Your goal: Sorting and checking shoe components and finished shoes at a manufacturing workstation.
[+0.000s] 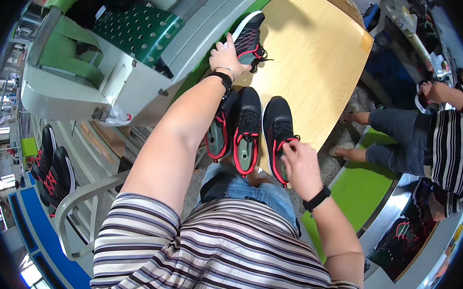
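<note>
My left hand [229,57] is closed around the side and heel of a black sneaker [248,38] with a white sole, red collar trim and grey insole, lying tilted at the table's far left edge. Its loose dark laces hang toward the right. Closer to me, three matching sneakers stand side by side with toes pointing away: a left one [223,127], a middle one [248,114] and a right one [280,115]. My right hand [300,167] has its fingers bent at the red-trimmed opening of the right sneaker, pinching its edge; the fingertips are partly hidden.
The sneakers are on a light wooden table [313,59]. Along its left runs a grey machine frame [195,41] with a perforated green guard [137,33]. More black-and-red shoes [55,171] sit at the far left. Another person [428,138] stands at the right, by a green bench [362,179].
</note>
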The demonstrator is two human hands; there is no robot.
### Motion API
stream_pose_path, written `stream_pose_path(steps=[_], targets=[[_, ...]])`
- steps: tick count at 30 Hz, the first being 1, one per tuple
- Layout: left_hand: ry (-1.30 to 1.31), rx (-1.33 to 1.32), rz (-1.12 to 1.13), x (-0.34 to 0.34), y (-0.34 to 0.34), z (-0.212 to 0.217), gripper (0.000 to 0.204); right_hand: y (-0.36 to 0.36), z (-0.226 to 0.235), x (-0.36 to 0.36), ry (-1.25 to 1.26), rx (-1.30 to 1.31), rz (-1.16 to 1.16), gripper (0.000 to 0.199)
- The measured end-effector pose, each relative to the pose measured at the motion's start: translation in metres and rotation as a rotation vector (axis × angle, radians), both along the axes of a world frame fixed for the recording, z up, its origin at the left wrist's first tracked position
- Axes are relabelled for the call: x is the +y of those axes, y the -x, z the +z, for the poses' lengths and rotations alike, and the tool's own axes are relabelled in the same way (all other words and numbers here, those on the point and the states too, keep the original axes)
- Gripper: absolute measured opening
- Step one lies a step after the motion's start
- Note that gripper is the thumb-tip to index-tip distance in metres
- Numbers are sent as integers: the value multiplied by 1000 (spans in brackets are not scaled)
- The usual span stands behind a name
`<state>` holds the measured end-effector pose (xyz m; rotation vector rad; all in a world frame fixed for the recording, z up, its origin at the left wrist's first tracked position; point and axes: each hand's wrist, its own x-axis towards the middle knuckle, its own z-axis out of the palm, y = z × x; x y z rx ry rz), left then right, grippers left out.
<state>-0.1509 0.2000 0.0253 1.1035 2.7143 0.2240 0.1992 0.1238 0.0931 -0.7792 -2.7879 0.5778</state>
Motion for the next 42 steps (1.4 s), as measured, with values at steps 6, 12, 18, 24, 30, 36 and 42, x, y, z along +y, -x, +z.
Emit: stream_pose_path(steps=[6,12,18,24,30,36,42], targets=[[-199,-480,72,3,31,12,112,14,-6,-14,94,38,-135,46],[-234,-1974,202,-75,-66,121,54,-43,-8,17,1038,426,-418,25],[-179,-1537,-310,-116,-205,116,80,-34,24,8,1386,1075,-655,86],[-405,-615,-802,-118,-221,72,78,-62,-39,70,1112,680,-610,106],[-442,-692,-469,-169,-195,38,99,-45,-46,108,1120,276,-506,87],[-135,-954,-191,-158,-226,17,140,-7,-66,211,378,141,-81,51],[-261,-864,-199,-156,-243,-2,145,-13,-24,194,555,-34,-37,23]])
